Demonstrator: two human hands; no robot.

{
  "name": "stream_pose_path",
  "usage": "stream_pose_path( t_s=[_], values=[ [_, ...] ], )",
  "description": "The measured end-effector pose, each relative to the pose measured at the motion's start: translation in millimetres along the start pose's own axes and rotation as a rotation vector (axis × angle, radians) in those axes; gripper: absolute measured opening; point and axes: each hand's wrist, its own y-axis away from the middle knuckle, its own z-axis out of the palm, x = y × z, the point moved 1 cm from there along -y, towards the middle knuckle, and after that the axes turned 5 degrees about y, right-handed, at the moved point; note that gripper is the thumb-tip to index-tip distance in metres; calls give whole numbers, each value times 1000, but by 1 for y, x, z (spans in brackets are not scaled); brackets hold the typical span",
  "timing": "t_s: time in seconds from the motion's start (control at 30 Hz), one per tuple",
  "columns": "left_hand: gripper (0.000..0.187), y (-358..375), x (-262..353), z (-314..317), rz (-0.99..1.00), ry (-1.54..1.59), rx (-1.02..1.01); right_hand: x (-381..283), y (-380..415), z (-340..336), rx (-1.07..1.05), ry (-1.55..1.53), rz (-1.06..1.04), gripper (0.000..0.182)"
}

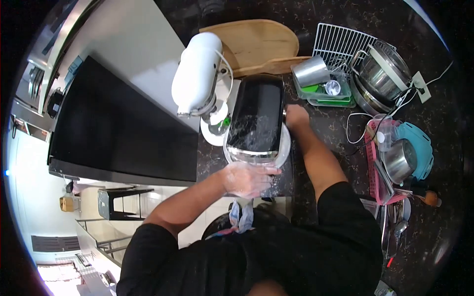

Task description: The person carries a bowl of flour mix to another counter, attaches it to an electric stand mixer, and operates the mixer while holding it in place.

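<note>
A black stand mixer (257,111), dusted with white powder on its head, stands in front of me over a pale round bowl (285,148). My left hand (249,180), also powdery, is at the bowl's near edge, below the front of the mixer head. Its index finger points right and its other fingers look loosely bent; I see nothing held in it. On the mixer's right side, my right hand (297,117) is closed around a small knob, mostly hidden by the fingers. Inside the bowl, the contents are hidden by the mixer head.
A white stand mixer (197,74) is close on the left. Behind are wooden boards (261,42). Toward the right are a plastic tub (340,101) with a metal cup, steel pots (382,74), a white cable, and a pink basket (373,167) with utensils.
</note>
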Motion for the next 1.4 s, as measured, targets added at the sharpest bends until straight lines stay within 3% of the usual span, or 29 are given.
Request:
stream_pose_path(
  t_s=[0.13, 0.23, 0.27, 0.37, 1.2, 1.3, 1.4],
  values=[
    [32, 5, -1, 8, -1, -28, 64, -1, -6, 13, -72, -26, 24, 24],
    [32, 4, 1, 5, -1, 8, 37, 15, -37, 26, -270, 195, -238, 23],
    [32, 2, -2, 3, -6, 14, 25, 19, -37, 25, -270, 200, -235, 23],
    [33, 1, -1, 3, -13, 18, 33, 1, -12, 5, -90, 115, -70, 22],
    [28, 0, 2, -1, -37, 63, 75, -3, 2, 5, -45, 65, -14, 23],
    [27, 3, 4, 6, -73, 100, 112, -8, 12, 1, 83, 7, -41, 23],
    [27, -2, -3, 4, -68, 88, 126, 5, 5, 9, 81, -35, -55, 24]
  ],
)
